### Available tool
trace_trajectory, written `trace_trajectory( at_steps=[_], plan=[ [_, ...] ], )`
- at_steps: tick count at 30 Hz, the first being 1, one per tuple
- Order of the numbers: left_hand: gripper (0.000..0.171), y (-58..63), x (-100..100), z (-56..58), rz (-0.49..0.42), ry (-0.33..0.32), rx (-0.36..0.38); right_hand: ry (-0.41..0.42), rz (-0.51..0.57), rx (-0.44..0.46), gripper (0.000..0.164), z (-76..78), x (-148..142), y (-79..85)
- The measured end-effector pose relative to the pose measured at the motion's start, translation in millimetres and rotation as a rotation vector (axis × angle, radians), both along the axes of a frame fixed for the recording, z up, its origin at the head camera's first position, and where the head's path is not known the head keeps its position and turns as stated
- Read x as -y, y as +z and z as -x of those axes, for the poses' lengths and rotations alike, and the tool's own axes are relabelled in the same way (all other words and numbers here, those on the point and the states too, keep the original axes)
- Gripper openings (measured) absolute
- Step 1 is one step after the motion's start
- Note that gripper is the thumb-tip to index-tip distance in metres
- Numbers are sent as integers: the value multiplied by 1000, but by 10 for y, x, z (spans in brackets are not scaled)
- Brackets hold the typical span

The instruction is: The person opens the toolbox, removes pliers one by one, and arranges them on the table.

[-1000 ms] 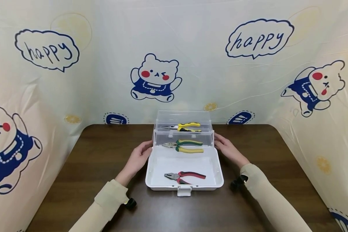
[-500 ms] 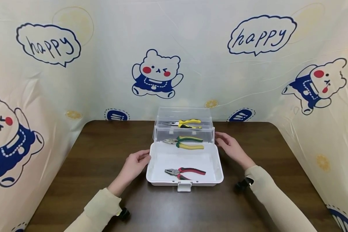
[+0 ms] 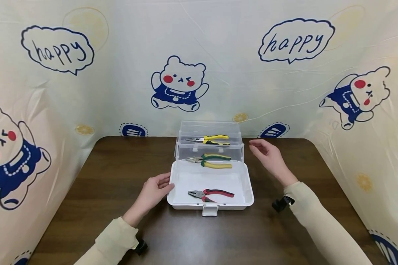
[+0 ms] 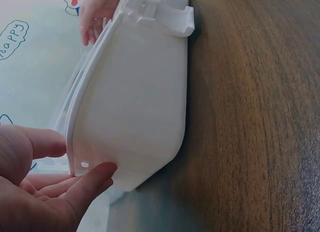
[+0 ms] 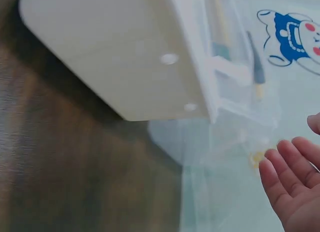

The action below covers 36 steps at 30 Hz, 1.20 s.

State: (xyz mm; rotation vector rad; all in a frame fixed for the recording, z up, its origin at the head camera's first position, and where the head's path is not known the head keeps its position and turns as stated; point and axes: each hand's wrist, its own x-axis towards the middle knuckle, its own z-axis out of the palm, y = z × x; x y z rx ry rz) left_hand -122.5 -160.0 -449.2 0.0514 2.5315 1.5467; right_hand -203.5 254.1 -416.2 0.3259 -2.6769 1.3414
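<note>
A white toolbox (image 3: 210,207) stands open, its clear trays (image 3: 210,149) raised in steps at the back. Red-and-black combination pliers (image 3: 212,193) lie in the white base. Combination pliers with green-and-yellow handles (image 3: 217,166) lie in the lower clear tray, and yellow-and-black long-nose pliers (image 3: 216,137) in the upper one. My left hand (image 3: 152,191) holds the box's left edge, thumb at the rim and fingers along the outer wall in the left wrist view. Beside the trays, to the right, my right hand (image 3: 272,159) hovers apart from the box with loosely bent fingers.
The box sits on a dark brown wooden table (image 3: 106,176). A pale printed cloth (image 3: 232,66) hangs behind the table and along both sides. A white latch (image 3: 210,210) hangs at the front of the box.
My right hand has come off the box's right side and moved away to the right. The left hand has slid toward me along the left edge. The head view has tilted slightly.
</note>
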Motion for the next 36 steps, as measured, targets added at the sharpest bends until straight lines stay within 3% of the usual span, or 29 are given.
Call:
trace_trajectory(
  at_steps=[5,12,24,36],
  plan=[
    [48,7,3,25,-5,5,-1,6,-25,-28,36,86,119,154],
    [47,-18,1,40,-18,1,-16,75,-19,-18,39,235,373,316],
    [46,-43,-4,-24,-22,10,-24,199,-136,5,34,560,768,296],
    [46,-58,-17,-45,-35,23,-27,273,-278,39,36,688,1026,312]
  ],
)
